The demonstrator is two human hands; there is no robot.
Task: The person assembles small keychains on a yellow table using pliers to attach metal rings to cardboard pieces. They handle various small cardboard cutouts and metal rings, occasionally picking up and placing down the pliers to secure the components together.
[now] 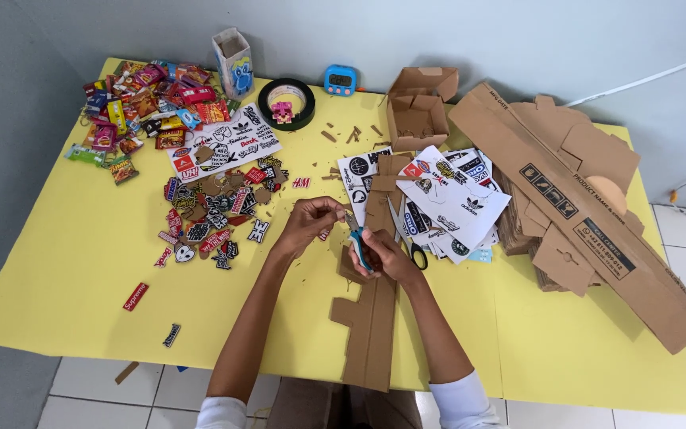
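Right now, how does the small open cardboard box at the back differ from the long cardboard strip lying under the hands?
The small open cardboard box is folded into shape, flaps up; the long cardboard strip lies flat. The box sits at the back of the yellow table, away from both hands; the strip runs past the near edge, under the right hand holding blue scissors. The box is compact, the strip long and notched. Both are plain brown cardboard.

Both forearms extended forward, left hand (pixel 309 220) pinched closed, right hand (pixel 380 253) curled shut, wrists close together.
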